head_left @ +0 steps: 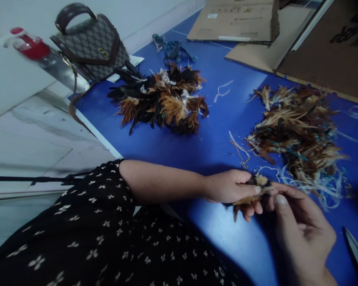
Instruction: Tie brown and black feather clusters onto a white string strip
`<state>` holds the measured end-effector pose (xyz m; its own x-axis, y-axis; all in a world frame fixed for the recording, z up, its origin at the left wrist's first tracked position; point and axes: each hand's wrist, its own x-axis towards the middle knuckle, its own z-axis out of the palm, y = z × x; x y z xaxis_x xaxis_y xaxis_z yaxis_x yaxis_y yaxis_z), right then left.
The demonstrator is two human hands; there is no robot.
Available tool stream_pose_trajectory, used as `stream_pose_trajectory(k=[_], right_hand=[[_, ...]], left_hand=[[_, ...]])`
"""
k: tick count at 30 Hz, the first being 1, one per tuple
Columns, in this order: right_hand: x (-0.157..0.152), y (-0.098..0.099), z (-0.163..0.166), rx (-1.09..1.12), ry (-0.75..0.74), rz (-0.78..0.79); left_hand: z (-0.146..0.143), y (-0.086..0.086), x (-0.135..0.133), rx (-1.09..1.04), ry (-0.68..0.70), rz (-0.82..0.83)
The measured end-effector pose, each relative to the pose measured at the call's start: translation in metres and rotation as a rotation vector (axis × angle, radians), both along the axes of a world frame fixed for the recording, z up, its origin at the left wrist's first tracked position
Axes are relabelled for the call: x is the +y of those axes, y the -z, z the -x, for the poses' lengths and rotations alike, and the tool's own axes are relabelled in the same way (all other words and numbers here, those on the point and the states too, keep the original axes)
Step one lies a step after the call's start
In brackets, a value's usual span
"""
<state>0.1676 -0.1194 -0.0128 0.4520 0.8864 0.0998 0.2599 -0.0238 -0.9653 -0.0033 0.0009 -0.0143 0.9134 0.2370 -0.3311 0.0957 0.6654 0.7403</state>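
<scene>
**Gripping a feather bundle (244, 201) low over the blue table (217, 143), fingertips close at 1 end**

Holding the feather bundle in the left hand (228, 186) with a narrow, closed grip, thumb laid along the top and fingers curled underneath, probably to stop slim feathers from fanning apart. Leaving 1 end exposed towards the right hand (306, 232), with a pale tuft (261, 180) on top, likely for easy access.

Bringing the right thumb and index finger close together at that end, touching or just beside it. Cannot tell whether pinching a strand or only steadying the tip; too small and dim there.

Holding everything just in front of the patterned black clothing (101, 222), presumably for a close look down.

Finding a loose feather pile (298, 127) just beyond the hands on the right, with white strips (328, 194) tangled along its near side, apparently for a short reach. Noting a dark pointed blade (355, 248), perhaps of scissors, near the right hand too.

Seeing another feather heap (167, 103) farther left, with white bits, perhaps ties, among the feathers; well apart from the loose pile, seemingly to avoid mixing the 2. Noting a handbag (89, 45) and a bottle (37, 49) at the far left, and a cardboard box (325, 55) at the far right, likely parked there to give the hands room.
</scene>
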Motion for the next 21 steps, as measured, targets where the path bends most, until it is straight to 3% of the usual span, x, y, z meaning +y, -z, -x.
stream_pose_trajectory(k=[4, 13, 21], right_hand=[[0.003, -0.004, 0.002, -0.056, 0.058, 0.05], [0.007, -0.006, -0.004, -0.02, 0.009, 0.138], [0.007, -0.004, -0.004, 0.018, 0.039, 0.175]], left_hand=[[0.001, -0.002, -0.003, 0.022, -0.034, -0.041], [0.003, -0.011, -0.004, 0.043, -0.031, -0.081], [0.004, -0.002, -0.005, 0.063, -0.043, -0.203]])
